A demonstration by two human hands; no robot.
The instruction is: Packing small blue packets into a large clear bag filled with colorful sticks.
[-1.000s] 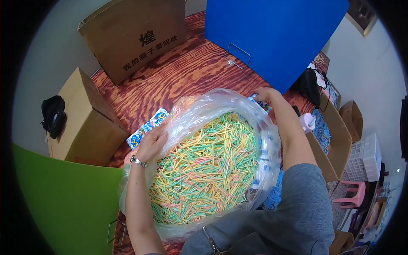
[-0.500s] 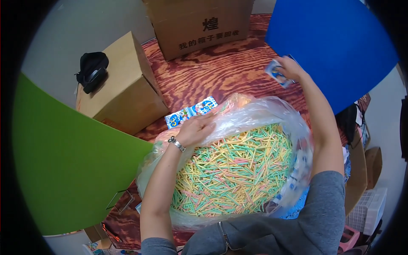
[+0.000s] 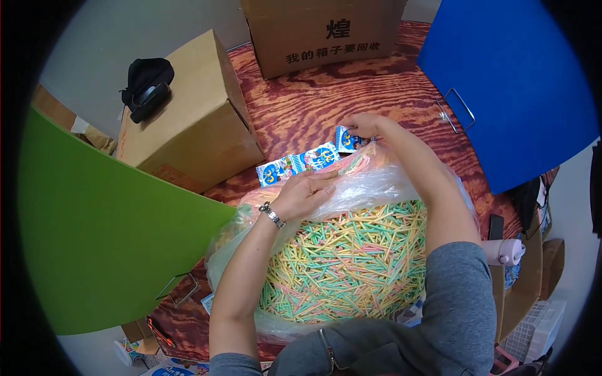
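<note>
A large clear plastic bag (image 3: 370, 188) lies spread in front of me, filled with thin pastel sticks (image 3: 351, 257) in yellow, green and pink. My left hand (image 3: 305, 194) rests flat on the bag's far rim, fingers stretched out, holding nothing. Beyond that rim, two small blue-and-white packets, a left one (image 3: 274, 171) and a right one (image 3: 318, 156), lie in a row on the table. At the row's right end, my right hand (image 3: 365, 125) pinches another such packet (image 3: 345, 139), partly covered by the fingers. It is at or just above the tabletop.
A cardboard box (image 3: 188, 119) carrying a black pouch (image 3: 147, 84) stands at the left, another box (image 3: 326, 37) at the back. A green panel (image 3: 113, 238) flanks the left, a blue panel (image 3: 514, 88) the right. A pink bottle (image 3: 501, 252) and phone (image 3: 496, 227) are at the right.
My right hand has swung left and nearer with its packet, from beside the blue panel to the row's right end. My left hand stays on the bag; the whole view has shifted slightly.
</note>
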